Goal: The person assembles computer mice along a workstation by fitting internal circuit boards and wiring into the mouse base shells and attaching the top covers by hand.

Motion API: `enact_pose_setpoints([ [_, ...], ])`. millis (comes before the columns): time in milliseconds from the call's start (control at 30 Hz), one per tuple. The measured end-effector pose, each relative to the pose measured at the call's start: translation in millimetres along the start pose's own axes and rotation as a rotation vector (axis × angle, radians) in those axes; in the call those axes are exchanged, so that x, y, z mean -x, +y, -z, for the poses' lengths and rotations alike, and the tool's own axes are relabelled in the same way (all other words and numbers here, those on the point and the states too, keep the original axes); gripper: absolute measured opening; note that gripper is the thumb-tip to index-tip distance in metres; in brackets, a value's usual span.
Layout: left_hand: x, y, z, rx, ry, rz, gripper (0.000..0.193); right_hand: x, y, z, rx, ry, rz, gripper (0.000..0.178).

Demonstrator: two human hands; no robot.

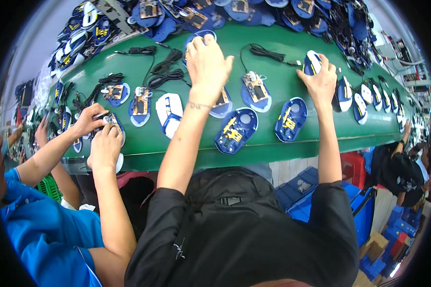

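My left hand [207, 64] reaches to the far side of the green worktop, its fingers closed over a blue mouse base [201, 33]; the hand covers most of that part. Further right, my right hand [321, 82] grips a blue-and-white computer mouse [312, 62] between thumb and fingers. Between my forearms lie two blue mouse shells with yellow pieces inside, a left one [235, 130] and a right one [290, 119]. Beyond them a mouse base with a circuit board [255, 91] has its black cable [268, 52] coiled behind. Beside my left forearm sits a white-and-blue mouse cover [169, 115].
Blue mouse parts [244, 14] are heaped along the far edge. Several assembled mice [360, 107] line the green worktop [196, 155] at right. A co-worker in a blue shirt [57, 239] handles a circuit-board base at left. Blue crates [301, 189] stand below the right side.
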State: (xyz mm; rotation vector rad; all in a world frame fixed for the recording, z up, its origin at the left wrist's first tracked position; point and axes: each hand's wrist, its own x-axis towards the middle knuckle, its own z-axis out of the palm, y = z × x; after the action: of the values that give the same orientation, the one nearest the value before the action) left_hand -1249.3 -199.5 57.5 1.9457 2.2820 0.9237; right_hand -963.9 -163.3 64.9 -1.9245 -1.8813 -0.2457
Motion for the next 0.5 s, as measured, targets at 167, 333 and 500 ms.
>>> enact_pose_setpoints([
  [167,-23.3,-53.9,-33.5,-0.04,-0.117,0.075,0.084,6.5,-2.1,-15.0,-0.151,-0.038,-0.061,0.075],
  [333,-23.3,-50.0,-20.5,-0.004,-0.104,0.054,0.076,5.9,0.0,-7.4,-0.19,-0.003,-0.087,0.074],
  [500,-32.2,-32.0,36.1,0.206,-0.167,0.213,0.079,-6.6,-23.3,2.3,-0.401,0.002,-0.037,0.072],
])
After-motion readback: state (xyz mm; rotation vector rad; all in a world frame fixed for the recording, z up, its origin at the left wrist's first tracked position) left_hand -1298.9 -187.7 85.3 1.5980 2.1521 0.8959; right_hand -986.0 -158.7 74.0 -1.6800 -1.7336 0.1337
